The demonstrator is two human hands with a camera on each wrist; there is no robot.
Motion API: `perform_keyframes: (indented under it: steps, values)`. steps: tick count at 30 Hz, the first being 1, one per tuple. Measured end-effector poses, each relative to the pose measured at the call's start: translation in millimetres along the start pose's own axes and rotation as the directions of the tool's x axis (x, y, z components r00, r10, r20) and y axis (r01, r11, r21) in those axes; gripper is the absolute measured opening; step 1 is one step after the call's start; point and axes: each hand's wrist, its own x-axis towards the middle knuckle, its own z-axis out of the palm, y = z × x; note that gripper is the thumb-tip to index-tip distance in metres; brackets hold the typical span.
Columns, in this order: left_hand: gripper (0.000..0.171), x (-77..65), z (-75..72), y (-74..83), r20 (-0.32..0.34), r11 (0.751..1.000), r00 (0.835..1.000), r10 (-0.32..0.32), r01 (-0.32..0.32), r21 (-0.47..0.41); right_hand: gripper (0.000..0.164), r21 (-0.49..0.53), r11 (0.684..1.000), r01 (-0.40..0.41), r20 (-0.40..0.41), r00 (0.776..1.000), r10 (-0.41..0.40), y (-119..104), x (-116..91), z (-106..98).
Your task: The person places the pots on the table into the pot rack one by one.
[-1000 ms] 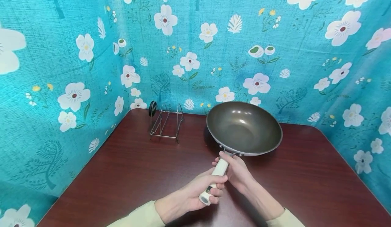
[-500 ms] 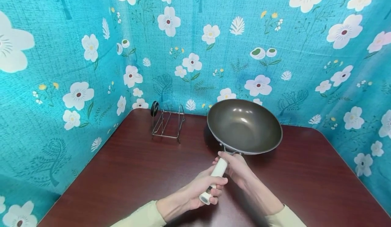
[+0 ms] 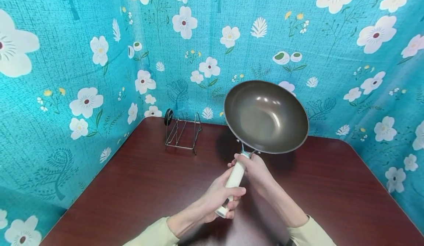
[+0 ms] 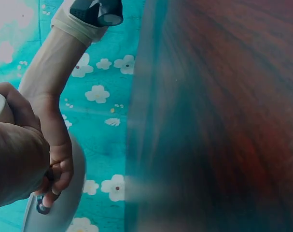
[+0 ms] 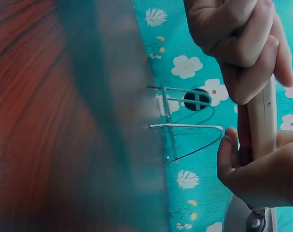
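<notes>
A deep, dark-coated wok (image 3: 261, 117) with a cream handle (image 3: 236, 174) is held up over the table, its far side tilted higher than the near side. My left hand (image 3: 216, 198) grips the handle near its end, thumb across the top. Closer to the pan, my right hand (image 3: 256, 170) holds the handle where the metal bracket joins it. In the right wrist view, curled fingers of the left hand (image 5: 240, 43) wrap the handle above the right hand (image 5: 262, 179). The left wrist view shows the wok's pale outside (image 4: 64, 193) beyond both hands.
A chrome wire rack (image 3: 182, 132) with a round black piece (image 3: 168, 117) at its corner stands at the table's back left. The dark red wooden table (image 3: 149, 187) meets a blue floral cloth (image 3: 198, 36) behind and at both sides.
The wok has risen and tipped further toward me, its far rim now higher against the cloth. Both hands keep their hold on the handle. The rack stays put.
</notes>
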Motion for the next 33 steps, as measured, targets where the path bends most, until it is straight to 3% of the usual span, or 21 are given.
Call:
perform_keyframes:
  steps: [12, 20, 33]
  values:
    - [0.077, -5.2, 0.0, 9.6, -0.09, 0.985, 0.99, 0.112, -0.099, 0.138, 0.039, -0.165, 0.981, 0.099, 0.003, 0.995, -0.1, -22.7, -9.0, 16.6]
    - [0.082, -15.0, -8.1, 15.0, -0.136, 0.961, 0.977, 0.166, -0.129, 0.244, 0.047, -0.3, 0.937, 0.181, 0.036, 0.983, -0.178, -25.6, -7.7, 28.8]
    - [0.082, -23.5, -15.5, 20.9, -0.182, 0.939, 0.959, 0.218, -0.155, 0.309, 0.054, -0.284, 0.922, 0.263, 0.066, 0.965, -0.255, -34.0, -9.8, 44.2]
